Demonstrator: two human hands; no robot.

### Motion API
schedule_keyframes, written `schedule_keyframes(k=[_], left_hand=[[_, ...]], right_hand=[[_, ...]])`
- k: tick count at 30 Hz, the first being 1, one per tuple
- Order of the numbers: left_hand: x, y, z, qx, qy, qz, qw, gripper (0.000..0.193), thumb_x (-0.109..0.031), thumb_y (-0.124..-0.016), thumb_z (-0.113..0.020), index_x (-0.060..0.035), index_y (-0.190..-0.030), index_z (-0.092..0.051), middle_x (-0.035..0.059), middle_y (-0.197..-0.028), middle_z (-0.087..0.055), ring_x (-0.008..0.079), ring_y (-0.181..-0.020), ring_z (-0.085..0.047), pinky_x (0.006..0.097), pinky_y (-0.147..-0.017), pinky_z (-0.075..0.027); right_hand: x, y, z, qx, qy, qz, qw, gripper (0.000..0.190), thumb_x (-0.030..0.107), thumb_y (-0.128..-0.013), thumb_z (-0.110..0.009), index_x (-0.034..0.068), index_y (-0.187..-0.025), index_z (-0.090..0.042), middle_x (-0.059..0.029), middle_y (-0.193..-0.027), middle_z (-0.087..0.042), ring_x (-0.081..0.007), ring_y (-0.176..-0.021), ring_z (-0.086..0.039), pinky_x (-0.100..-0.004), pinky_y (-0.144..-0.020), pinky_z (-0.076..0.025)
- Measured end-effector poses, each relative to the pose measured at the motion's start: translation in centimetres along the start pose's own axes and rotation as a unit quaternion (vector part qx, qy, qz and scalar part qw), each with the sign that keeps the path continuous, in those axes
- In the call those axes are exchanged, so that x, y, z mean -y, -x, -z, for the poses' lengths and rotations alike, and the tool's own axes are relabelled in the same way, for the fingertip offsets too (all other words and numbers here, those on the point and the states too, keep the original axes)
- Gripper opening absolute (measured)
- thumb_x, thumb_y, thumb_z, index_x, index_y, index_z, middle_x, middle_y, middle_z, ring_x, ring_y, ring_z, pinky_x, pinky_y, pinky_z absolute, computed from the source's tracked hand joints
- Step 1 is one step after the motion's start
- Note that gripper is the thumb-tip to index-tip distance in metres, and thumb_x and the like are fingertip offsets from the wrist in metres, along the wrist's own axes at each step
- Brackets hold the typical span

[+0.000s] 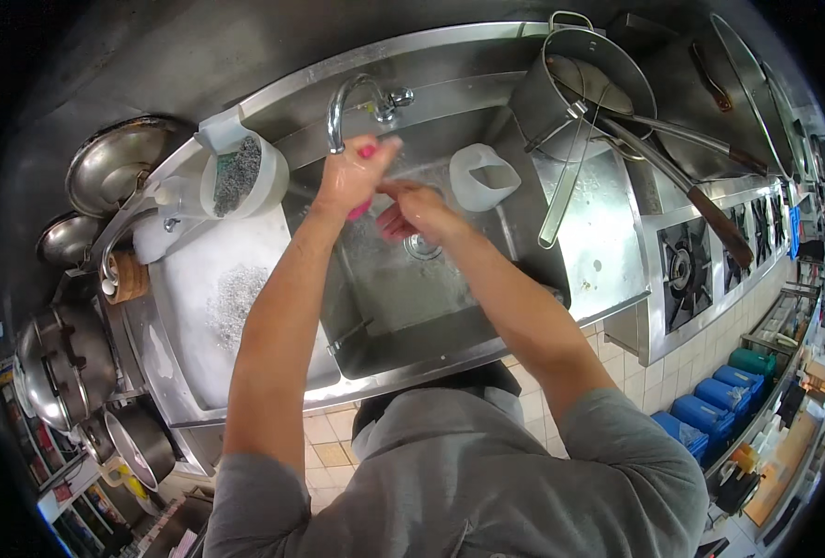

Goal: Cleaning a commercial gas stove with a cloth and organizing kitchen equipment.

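Under the curved chrome faucet (339, 111), my left hand (353, 174) is closed around a bright pink object (361, 210). Pink shows above and below the fingers, but the rest is covered, so its kind is unclear. My right hand (423, 213) is close beside it with thumb and fingers apart, and nothing shows in it. Both hands look wet and are slightly blurred. Below them lies the steel sink basin (398, 300) with a round drain (423, 246). A cut white plastic jug (484, 178) rests in the basin, right of my hands.
Suds fill the left basin (245, 307). Behind it, a white plastic container (273, 171) holds steel wool (241, 174). At right, a large pot (531, 104) holds long-handled utensils, their handles (719, 227) jutting toward the gas burners (681, 268). Pans (119, 164) line the left side.
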State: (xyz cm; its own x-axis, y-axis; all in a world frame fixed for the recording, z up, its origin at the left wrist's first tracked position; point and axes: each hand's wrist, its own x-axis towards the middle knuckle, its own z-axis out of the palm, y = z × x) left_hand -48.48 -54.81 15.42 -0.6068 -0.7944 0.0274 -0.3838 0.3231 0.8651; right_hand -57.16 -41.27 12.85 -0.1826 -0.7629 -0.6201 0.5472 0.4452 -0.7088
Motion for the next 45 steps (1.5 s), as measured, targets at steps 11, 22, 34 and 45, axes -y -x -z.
schedule_keyframes(k=[11, 22, 34, 45], left_hand=[[-0.5, 6.1, 5.5, 0.024, -0.136, -0.361, 0.922, 0.027, -0.015, -0.074, -0.082, -0.0066, -0.089, -0.062, 0.0124, -0.085, -0.066, 0.0322, -0.077, -0.065, 0.0416, -0.073, -0.054], [2.4, 8.2, -0.7, -0.36, 0.315, -0.003, 0.878, 0.018, -0.02, -0.104, -0.051, -0.0019, -0.105, -0.051, 0.0061, -0.083, -0.061, 0.0157, -0.071, -0.057, 0.0302, -0.069, -0.051], [0.8, 0.6, 0.7, 0.245, 0.676, 0.319, 0.617, 0.015, -0.024, -0.102, -0.056, -0.0101, -0.096, -0.054, -0.001, -0.065, -0.044, 0.0095, -0.06, -0.045, 0.0244, -0.053, -0.038], [-3.2, 0.9, 1.3, 0.347, 0.176, 0.2, 0.899, 0.032, -0.033, -0.102, -0.056, -0.0056, -0.085, -0.057, 0.004, -0.062, -0.054, 0.0134, -0.051, -0.052, 0.0285, -0.049, -0.041]], right_hand=[[0.8, -7.0, -7.4, 0.205, -0.306, 0.078, 0.926, 0.014, 0.018, -0.097, -0.059, 0.004, -0.1, -0.063, -0.0122, -0.097, -0.069, -0.0213, -0.074, -0.067, -0.0372, -0.065, -0.057], [2.2, -5.6, -8.6, 0.086, -0.39, 0.125, 0.908, 0.029, 0.03, -0.093, -0.067, 0.007, -0.08, -0.055, -0.0001, -0.058, -0.044, -0.0173, -0.051, -0.045, -0.0357, -0.052, -0.043], [2.8, 2.0, -7.0, -0.048, 0.511, 0.691, 0.509, 0.012, 0.028, -0.066, -0.071, 0.02, -0.06, -0.065, -0.0002, -0.067, -0.063, -0.0234, -0.066, -0.064, -0.0382, -0.065, -0.049], [-2.8, -1.7, -2.5, 0.097, 0.608, 0.69, 0.379, 0.013, 0.026, -0.072, -0.064, 0.017, -0.062, -0.065, 0.0, -0.075, -0.064, -0.0202, -0.078, -0.065, -0.0371, -0.075, -0.051]])
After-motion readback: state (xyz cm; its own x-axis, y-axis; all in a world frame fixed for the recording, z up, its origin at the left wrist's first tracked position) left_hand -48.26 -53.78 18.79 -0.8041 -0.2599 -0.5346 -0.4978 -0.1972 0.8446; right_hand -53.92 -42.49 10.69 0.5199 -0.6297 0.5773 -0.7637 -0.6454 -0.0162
